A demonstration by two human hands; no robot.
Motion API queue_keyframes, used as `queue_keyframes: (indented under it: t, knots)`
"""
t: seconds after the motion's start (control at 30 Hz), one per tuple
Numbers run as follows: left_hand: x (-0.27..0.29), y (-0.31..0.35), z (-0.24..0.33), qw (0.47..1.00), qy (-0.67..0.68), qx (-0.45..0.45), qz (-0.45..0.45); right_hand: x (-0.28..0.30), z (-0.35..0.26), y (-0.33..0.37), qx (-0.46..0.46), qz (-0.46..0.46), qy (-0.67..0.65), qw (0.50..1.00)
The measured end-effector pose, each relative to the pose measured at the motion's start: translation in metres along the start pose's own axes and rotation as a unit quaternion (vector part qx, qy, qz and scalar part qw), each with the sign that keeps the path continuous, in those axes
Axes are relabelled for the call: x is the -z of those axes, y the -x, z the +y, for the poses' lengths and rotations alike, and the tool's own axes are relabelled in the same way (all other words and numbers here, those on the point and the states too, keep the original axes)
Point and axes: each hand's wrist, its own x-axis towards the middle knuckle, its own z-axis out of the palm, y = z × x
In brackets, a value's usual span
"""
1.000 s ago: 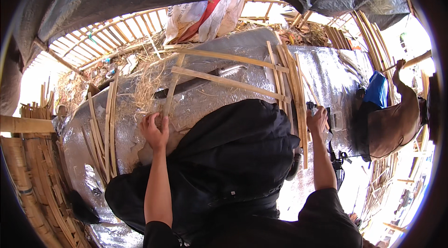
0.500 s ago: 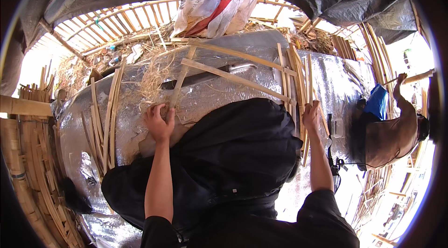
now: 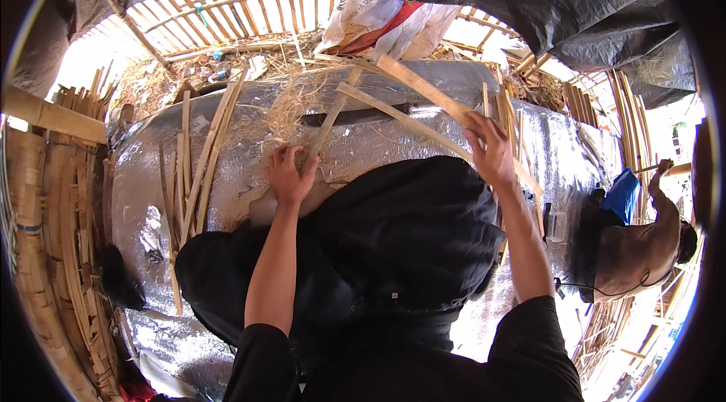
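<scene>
The right hand is closed on a broad bamboo strip, its fingers over the upper face and its thumb on the near side; the strip slants from beyond and left of this grip to just below and right of it. The left hand has thumb and fingers spread beside the lower end of a short strip; whether it pinches that end cannot be told. Between the two hands, a narrow strip runs from near the short strip's upper part down toward the right hand, crossing above a long dark tool. Dry straw lies just beyond the left hand, and more bamboo strips lie to its left on a silvery sheet. Well right of the right hand, a co-worker bends beside blue material.
</scene>
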Motion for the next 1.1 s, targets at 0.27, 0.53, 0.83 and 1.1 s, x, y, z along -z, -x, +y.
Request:
queue_keyframes:
  t: [0.27,0.53,0.83,1.1]
  knots:
    - [0.061,-0.025,0.005,0.962,0.069,0.086,-0.252,0.155,-0.026,0.038,-0.002,0.073,0.108,0.992]
    - [0.122,-0.095,0.051,0.95,0.004,0.093,-0.297,0.269,-0.033,0.062,-0.03,0.11,0.197,0.974]
    - [0.093,-0.087,0.053,0.936,-0.059,0.014,-0.346,0.056,-0.129,-0.023,-0.017,-0.019,0.134,0.991]
    - [0.051,-0.011,0.047,0.957,-0.102,0.007,-0.27,-0.139,-0.065,0.036,-0.064,-0.201,0.153,0.965]
